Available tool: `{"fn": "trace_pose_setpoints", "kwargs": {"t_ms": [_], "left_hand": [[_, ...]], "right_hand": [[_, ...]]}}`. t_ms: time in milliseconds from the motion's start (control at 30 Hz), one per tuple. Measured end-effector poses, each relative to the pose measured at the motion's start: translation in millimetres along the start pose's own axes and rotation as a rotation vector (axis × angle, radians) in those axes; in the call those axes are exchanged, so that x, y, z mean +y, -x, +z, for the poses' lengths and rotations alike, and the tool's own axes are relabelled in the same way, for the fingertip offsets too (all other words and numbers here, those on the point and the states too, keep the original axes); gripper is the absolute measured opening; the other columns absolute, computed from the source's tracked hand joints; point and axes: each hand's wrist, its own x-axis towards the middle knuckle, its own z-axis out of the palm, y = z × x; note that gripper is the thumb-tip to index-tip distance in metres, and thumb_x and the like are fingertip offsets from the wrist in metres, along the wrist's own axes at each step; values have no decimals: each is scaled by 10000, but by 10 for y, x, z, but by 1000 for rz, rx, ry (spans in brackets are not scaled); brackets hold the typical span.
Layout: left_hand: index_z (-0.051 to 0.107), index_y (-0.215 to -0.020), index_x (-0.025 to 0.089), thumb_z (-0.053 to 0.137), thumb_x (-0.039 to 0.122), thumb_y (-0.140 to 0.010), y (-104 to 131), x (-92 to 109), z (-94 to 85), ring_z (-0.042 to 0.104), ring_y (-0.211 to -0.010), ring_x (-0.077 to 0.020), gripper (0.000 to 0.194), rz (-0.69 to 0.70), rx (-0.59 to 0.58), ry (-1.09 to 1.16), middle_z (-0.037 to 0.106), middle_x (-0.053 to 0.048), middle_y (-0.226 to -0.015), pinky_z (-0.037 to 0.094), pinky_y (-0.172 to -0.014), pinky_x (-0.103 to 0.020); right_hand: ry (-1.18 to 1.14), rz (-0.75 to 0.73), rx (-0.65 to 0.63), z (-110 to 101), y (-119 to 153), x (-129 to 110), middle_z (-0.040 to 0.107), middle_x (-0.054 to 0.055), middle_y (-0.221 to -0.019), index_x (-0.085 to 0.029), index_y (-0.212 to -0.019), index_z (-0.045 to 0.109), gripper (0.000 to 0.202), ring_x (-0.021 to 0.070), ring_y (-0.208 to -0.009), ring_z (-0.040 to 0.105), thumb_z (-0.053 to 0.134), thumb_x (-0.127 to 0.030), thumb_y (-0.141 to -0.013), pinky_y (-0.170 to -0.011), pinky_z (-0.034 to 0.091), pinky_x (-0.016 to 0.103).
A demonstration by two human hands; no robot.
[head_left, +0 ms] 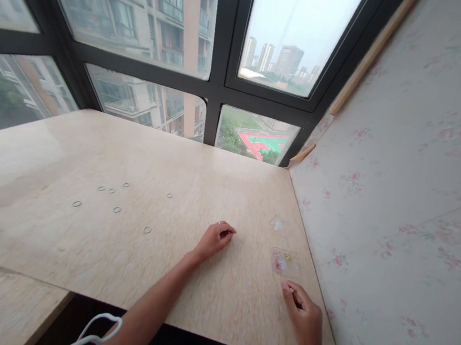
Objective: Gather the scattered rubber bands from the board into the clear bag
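- A pale, marbled desk (pixel 196 174) runs up to dark-framed windows at twelve o'clock; floral wallpaper (pixel 375 229) rises at three.
- The left hand (pixel 214 241) is over the desk, thumb and fingers together at the tips; whether they pinch anything cannot be told.
- Seven thin rings (pixel 147 230) lie scattered toward its nine and ten o'clock.
- The right hand (pixel 303 313) has its fingertips together, contents hidden.
- At its eleven o'clock sits a clear tray (pixel 295 268) with red and yellow bits (pixel 288 257).
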Motion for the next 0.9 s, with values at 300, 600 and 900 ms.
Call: {"fn": "trace_pose_setpoints", "kwargs": {"t_ms": [300, 600, 900], "left_hand": [[677, -832, 147, 519, 101, -766, 254, -48, -177, 578, -706, -119, 177, -17, 28, -29, 661, -46, -809, 457, -661, -230], [639, -1024, 170, 517, 142, -812, 827, -157, -1285, 587, -931, -192, 247, -247, 159, -522, 615, -85, -1046, 458, -835, -304], [653, -870, 167, 485, 211, -856, 1034, -116, -1770, 577, -899, -211, 175, -522, 50, -798, 612, -86, -959, 433, -732, -287]], "right_hand": [[-195, 176, -77, -29, -42, 92, 406, -51, -490, -135, -988, 670, 500, 129, -437, 423, 490, -568, -813, -438, 376, 227], [-109, 143, -128, -18, -55, 210, 470, -15, -459, -203, -665, 613, 442, 160, -432, 486, 454, -596, -788, -438, 411, 242], [105, -12, -177, 14, -97, 235, 522, -3, -494, -204, -582, 595, 474, 160, -473, 540, 431, -618, -745, -453, 421, 205]]}}
